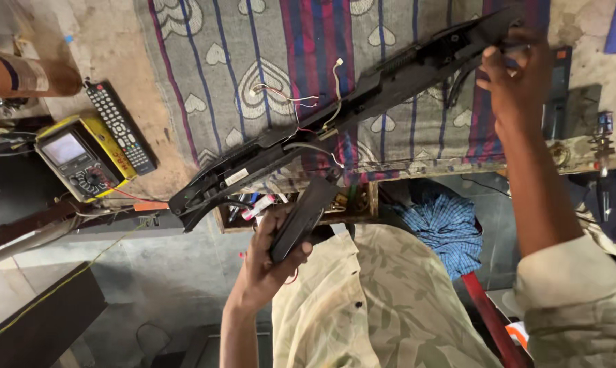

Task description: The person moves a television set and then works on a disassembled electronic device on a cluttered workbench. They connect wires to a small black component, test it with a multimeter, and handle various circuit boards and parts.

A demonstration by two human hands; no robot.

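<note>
— What's nearest the camera?

— The left hand [270, 262], raised from a bent wrist, its fingers [295, 251] wrapped shut round a slim black speaker module [301, 218]. It sits just off the near edge of the surface [117, 48], above an open drawer of small parts [291, 204].

— How would that piece handle?

— Light, I'd judge, hard plastic and fairly smooth; a grip round its middle, as here, looks sound. The thin wires [311, 146] running from it would be the fragile part, so no tugging.

— And the long piece?

— A long black plastic frame [335, 109] lies slantwise over a striped cloth [253, 61], from the near left edge toward the far right corner. It looks stiff but slender, likely to flex if lifted by one end; better held at both ends or near the middle.

— The other hand?

— The right hand [519, 75] reaches far out, arm nearly straight, fingers [495, 51] curled closed on the frame's far end.

— Anything else?

— A yellow multimeter [76, 160] and a remote control [120, 126] lie by the left edge.
</note>
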